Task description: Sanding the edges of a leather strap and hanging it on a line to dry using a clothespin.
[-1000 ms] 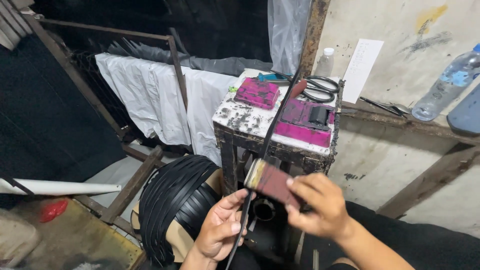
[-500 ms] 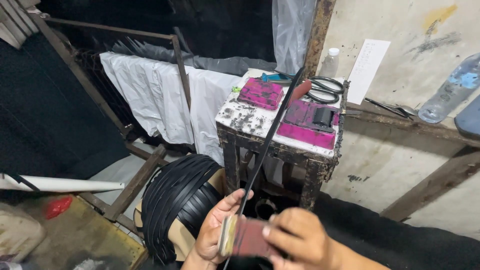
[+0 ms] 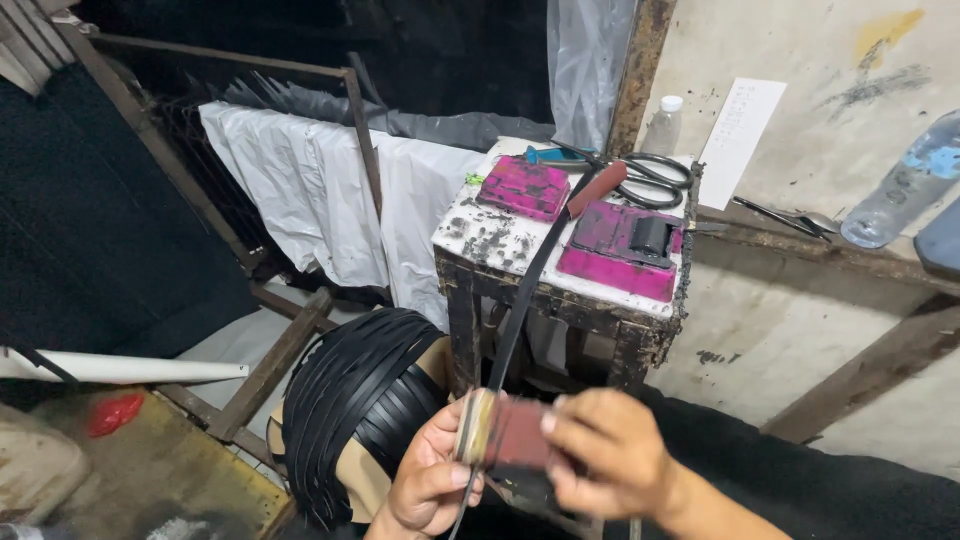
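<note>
Ahead of the hands stands the small paint-spattered wooden bench, its top crowded with two magenta blocks and black scissors. A long black strip slants across the bench's front. Left of the bench, a coil of black strips blocks the floor, with open air above it.

Left hand curled, fingers closed; right hand pinching, fingers bent
</note>
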